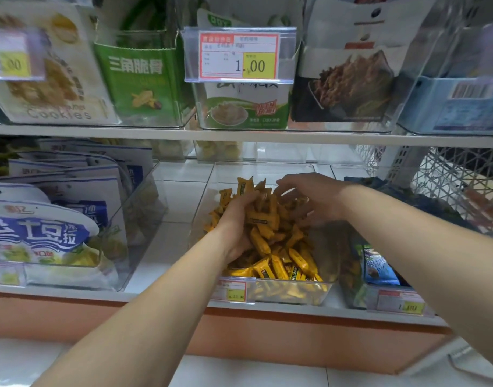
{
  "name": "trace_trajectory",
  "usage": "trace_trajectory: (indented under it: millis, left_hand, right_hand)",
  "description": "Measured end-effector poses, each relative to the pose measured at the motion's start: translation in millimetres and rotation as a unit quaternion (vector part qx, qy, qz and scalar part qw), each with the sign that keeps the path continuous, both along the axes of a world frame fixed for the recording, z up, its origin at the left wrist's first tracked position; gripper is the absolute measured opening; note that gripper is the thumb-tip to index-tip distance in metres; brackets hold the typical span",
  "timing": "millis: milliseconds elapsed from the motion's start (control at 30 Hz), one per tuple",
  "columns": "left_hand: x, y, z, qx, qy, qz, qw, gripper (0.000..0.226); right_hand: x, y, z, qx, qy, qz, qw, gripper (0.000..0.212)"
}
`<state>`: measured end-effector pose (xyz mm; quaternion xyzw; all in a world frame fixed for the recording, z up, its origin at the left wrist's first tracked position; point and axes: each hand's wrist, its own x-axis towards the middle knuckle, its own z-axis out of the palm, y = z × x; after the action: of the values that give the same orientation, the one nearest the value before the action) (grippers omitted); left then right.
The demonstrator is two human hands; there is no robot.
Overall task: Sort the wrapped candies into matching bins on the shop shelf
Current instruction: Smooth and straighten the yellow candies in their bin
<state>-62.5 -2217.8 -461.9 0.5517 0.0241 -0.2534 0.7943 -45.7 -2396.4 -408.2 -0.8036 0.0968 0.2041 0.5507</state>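
Note:
A clear plastic bin (pixel 327 286) on the lower shelf is heaped with yellow-orange wrapped candies (pixel 284 261). My left hand (pixel 237 222) is dug into the left side of the heap, its fingers curled round a bunch of the candies. My right hand (pixel 309 199) reaches in from the right over the back of the heap, fingers spread and bent down onto the candies. Both hands are inside this one bin. A price tag (pixel 230 291) hangs on the bin's front.
A clear bin of blue-and-white snack bags (pixel 44 233) stands at the left. Another bin with dark blue packets (pixel 379 266) stands at the right. The upper shelf (pixel 239 135) carries bins of snack packs and a 1.00 price tag (pixel 239 55). A white wire basket (pixel 460 185) sits at far right.

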Motion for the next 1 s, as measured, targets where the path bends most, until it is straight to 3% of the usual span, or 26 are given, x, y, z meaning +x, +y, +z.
trace_trajectory:
  millis: [100, 200, 267, 333, 367, 433, 500, 567, 633, 733, 833, 900, 1000]
  left_hand:
    - [-1, 4, 6, 0.049, -0.028, 0.008, 0.998, 0.046]
    - [-10, 11, 15, 0.171, -0.108, -0.013, 0.979, 0.048]
    - [-16, 19, 23, 0.267, -0.192, -0.030, 0.944, 0.039]
    - [-14, 31, 30, 0.336, -0.256, -0.014, 0.906, 0.047]
    - [-12, 38, 34, 0.373, -0.293, 0.003, 0.881, 0.048]
    - [-7, 56, 38, 0.457, -0.369, 0.046, 0.808, 0.028]
    - [-3, 77, 35, 0.523, -0.397, 0.092, 0.749, 0.021]
    - [0, 95, 23, 0.573, -0.379, 0.111, 0.718, 0.040]
    - [2, 105, 9, 0.600, -0.341, 0.093, 0.718, 0.054]
    - [6, 111, -3, 0.566, -0.311, 0.091, 0.758, 0.040]
    - [8, 114, -6, 0.585, -0.311, 0.087, 0.744, 0.036]
    - [7, 116, -5, 0.606, -0.314, 0.079, 0.727, 0.042]
    - [3, 112, -4, 0.599, -0.322, 0.084, 0.728, 0.042]
  right_hand:
    - [-2, 0, 2, -0.032, -0.030, -0.007, 0.999, 0.028]
    - [-5, 16, 3, -0.104, -0.131, -0.033, 0.985, 0.016]
    - [-7, 28, 0, -0.116, -0.197, -0.044, 0.972, 0.012]
    - [-12, 40, -6, -0.129, -0.246, -0.046, 0.960, 0.015]
    - [-15, 45, -11, -0.138, -0.264, -0.045, 0.953, 0.015]
    - [-21, 58, -22, -0.149, -0.278, -0.025, 0.949, 0.012]
    - [-25, 74, -31, -0.136, -0.271, 0.051, 0.951, 0.013]
    - [-25, 90, -39, -0.118, -0.260, 0.179, 0.942, 0.013]
    - [-24, 103, -46, -0.134, -0.245, 0.303, 0.911, 0.026]
    - [-20, 110, -60, -0.296, -0.231, 0.410, 0.831, 0.050]
    - [-14, 101, -61, -0.414, -0.191, 0.428, 0.780, 0.064]
    - [-5, 87, -53, -0.482, -0.171, 0.425, 0.747, 0.066]
    - [-2, 52, -35, -0.567, -0.139, 0.429, 0.689, 0.067]
